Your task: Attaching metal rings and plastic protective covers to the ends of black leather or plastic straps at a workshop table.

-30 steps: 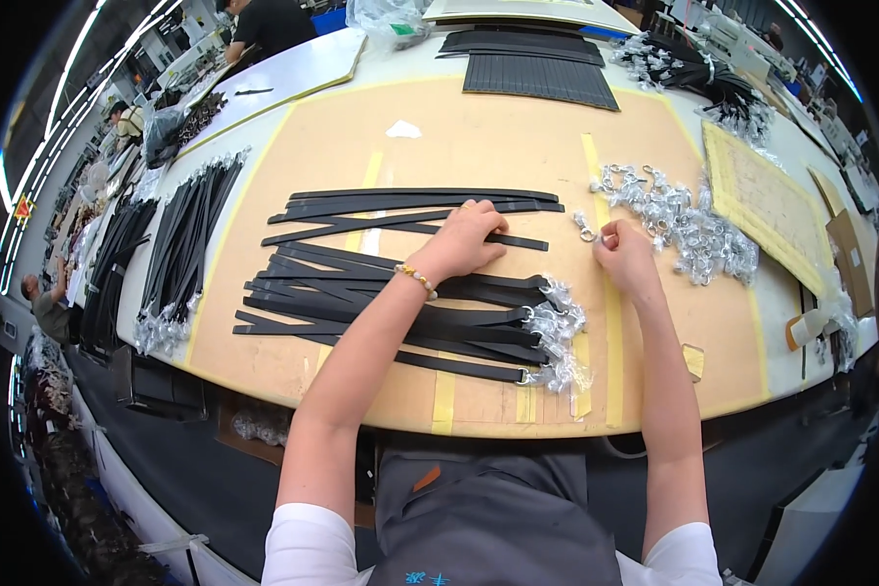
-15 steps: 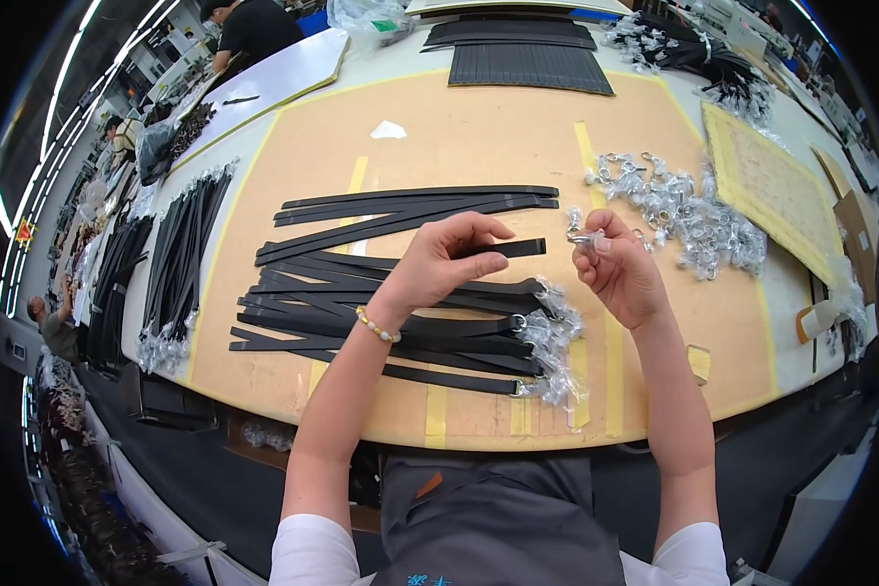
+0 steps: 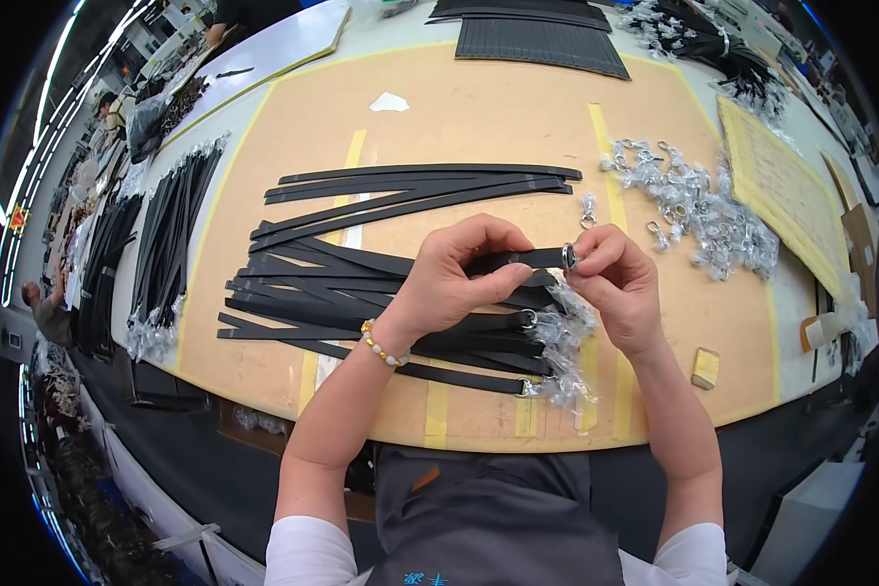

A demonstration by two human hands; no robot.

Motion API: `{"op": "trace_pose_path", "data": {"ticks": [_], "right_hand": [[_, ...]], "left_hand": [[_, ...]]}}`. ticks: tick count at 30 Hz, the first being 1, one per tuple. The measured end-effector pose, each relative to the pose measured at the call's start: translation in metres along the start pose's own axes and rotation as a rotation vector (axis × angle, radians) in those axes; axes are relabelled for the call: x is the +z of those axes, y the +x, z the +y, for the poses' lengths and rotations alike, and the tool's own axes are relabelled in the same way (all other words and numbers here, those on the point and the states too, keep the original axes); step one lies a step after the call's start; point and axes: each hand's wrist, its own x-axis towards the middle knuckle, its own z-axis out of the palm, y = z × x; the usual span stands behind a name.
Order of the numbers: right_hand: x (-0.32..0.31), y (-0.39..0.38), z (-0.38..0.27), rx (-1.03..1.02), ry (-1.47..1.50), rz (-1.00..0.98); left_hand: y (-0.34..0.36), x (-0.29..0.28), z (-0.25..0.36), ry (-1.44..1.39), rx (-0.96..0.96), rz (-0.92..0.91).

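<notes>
Head view: our left hand [image 3: 449, 278] pinches a black strap [image 3: 532, 259] between thumb and fingers at the centre of the frame, and our right hand [image 3: 617, 290] grips a metal ring [image 3: 568, 257] at its right end. We have more straps [image 3: 313, 308] lying left of centre, and plastic-wrapped metal hooks [image 3: 695, 205] heaped at the upper right, on the tan table [image 3: 479, 117].

Your left hand [image 3: 449, 278] and right hand [image 3: 623, 293] are near each other, fingers [image 3: 491, 231] bent toward thumbs [image 3: 504, 283], both forearms [image 3: 334, 415] extended.
</notes>
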Motion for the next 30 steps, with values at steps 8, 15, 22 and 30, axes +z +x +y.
{"op": "trace_pose_path", "data": {"ticks": [8,15,22,30], "right_hand": [[-0.011,-0.004,0.010,0.202,0.071,-0.121],[0.000,-0.001,0.001,0.410,0.551,-0.160],[-0.005,-0.003,0.007,0.394,0.449,-0.276],[0.005,-0.007,-0.013,0.576,-0.058,-0.198]], "left_hand": [[-0.006,0.006,0.001,-0.006,-0.066,-0.063],[-0.010,0.008,0.021,0.095,-0.106,-0.064],[-0.010,0.014,0.023,0.297,0.183,-0.051],[-0.014,0.016,0.018,0.648,0.237,-0.197]]}}
